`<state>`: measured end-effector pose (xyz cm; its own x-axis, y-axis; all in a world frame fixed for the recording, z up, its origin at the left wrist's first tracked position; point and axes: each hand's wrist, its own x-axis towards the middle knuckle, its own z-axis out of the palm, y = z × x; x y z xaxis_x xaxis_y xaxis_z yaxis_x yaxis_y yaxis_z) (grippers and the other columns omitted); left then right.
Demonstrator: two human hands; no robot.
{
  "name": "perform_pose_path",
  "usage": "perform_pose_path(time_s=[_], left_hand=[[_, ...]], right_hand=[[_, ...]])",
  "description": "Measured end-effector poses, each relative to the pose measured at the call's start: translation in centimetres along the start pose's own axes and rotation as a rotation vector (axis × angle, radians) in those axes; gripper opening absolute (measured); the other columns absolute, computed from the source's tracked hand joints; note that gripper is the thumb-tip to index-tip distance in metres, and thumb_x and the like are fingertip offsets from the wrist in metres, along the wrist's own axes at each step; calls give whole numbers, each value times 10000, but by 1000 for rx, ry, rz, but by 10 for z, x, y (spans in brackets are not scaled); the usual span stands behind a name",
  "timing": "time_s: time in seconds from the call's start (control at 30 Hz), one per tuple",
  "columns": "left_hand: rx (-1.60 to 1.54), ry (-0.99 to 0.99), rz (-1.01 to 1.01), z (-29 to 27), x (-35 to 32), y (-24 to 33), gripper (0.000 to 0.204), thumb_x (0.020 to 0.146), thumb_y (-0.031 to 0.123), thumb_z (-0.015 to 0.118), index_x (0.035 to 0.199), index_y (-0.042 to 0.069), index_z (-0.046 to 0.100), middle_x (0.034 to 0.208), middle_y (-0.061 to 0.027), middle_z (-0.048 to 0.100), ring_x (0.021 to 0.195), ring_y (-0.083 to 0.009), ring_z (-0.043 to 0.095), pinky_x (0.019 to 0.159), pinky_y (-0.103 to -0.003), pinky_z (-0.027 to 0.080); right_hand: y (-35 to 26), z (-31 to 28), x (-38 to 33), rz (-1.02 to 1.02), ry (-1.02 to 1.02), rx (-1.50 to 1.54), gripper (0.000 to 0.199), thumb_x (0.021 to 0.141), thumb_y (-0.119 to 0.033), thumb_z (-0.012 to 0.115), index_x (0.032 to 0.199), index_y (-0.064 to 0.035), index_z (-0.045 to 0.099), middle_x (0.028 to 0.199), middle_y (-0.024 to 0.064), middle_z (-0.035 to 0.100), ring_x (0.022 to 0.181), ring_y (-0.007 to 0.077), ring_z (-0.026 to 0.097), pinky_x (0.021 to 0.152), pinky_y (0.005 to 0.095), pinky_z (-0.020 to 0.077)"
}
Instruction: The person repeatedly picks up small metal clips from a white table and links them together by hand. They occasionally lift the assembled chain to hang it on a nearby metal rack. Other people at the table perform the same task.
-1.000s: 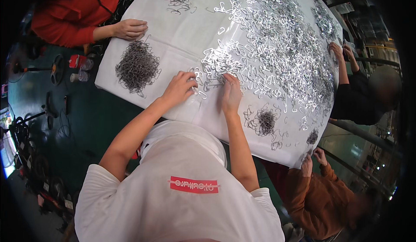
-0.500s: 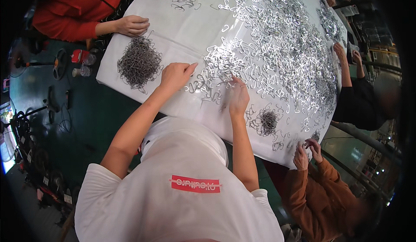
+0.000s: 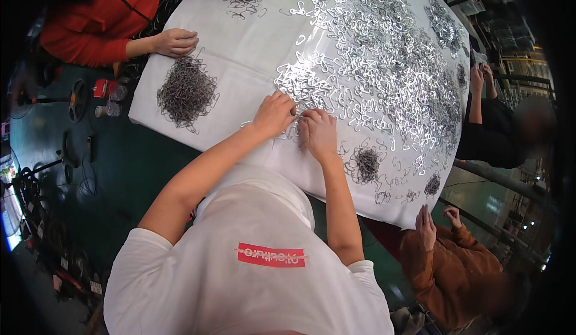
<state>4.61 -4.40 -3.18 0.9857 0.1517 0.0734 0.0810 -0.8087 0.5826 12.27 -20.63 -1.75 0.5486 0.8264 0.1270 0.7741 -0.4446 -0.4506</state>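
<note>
Bright S-shaped metal hooks [image 3: 384, 65] lie loosely spread over the white-covered table [image 3: 231, 53]. At the near edge of the spread, my left hand [image 3: 276, 114] is closed, its fingers curled and the fingertips turned toward the other hand. My right hand [image 3: 319, 132] sits just beside it, also closed, with bent fingers meeting the thumb. A narrow gap separates the two sets of fingertips, and what they pinch is too small to make out. A few hooks show under and around the fingers.
Left of my hands is a dense dark heap of hooks [image 3: 187, 92], with a person's hand [image 3: 175, 42] beyond it. A smaller dark heap [image 3: 366, 164] lies to my right. Other people's hands [image 3: 427, 230] surround the table. A red box [image 3: 105, 87] is on the floor at left.
My left hand has moved right and curled its fingers. My right hand has shifted slightly left, so the two are now almost together. The co-worker at lower right has moved their hands apart.
</note>
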Motion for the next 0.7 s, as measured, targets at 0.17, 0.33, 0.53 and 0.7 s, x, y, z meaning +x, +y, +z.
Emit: perform_pose_path(time_s=[0.17,0.33,0.53,0.7], left_hand=[[-620,-195,-274,-22,5,-2,270,780,110,684,1034,48,612,981,-50,643,876,-189,613,741,-309,490],[-1053,-253,-286,-27,5,-1,283,842,104,647,1113,32,608,928,-53,661,846,-117,624,709,-251,509],[-1247,-313,-583,-32,7,-7,230,863,117,635,1055,-9,621,872,-61,665,740,-107,632,630,-215,503],[-1216,-213,-592,-36,9,-11,174,858,119,645,982,-2,648,817,-44,654,689,-90,606,601,-204,490]], right_hand=[[-6,-18,8,223,-10,350,195,906,-148,504,947,-20,646,1033,52,612,912,251,588,792,374,458],[-20,-34,13,291,-61,568,272,952,-162,442,1009,11,645,1097,80,587,900,248,605,790,327,470],[-17,-38,14,222,-1,473,231,942,-143,469,1005,-3,642,1083,84,599,881,238,605,776,325,479],[-19,-34,13,157,36,385,183,920,-125,500,967,-20,643,1064,73,607,893,246,594,758,337,489]])
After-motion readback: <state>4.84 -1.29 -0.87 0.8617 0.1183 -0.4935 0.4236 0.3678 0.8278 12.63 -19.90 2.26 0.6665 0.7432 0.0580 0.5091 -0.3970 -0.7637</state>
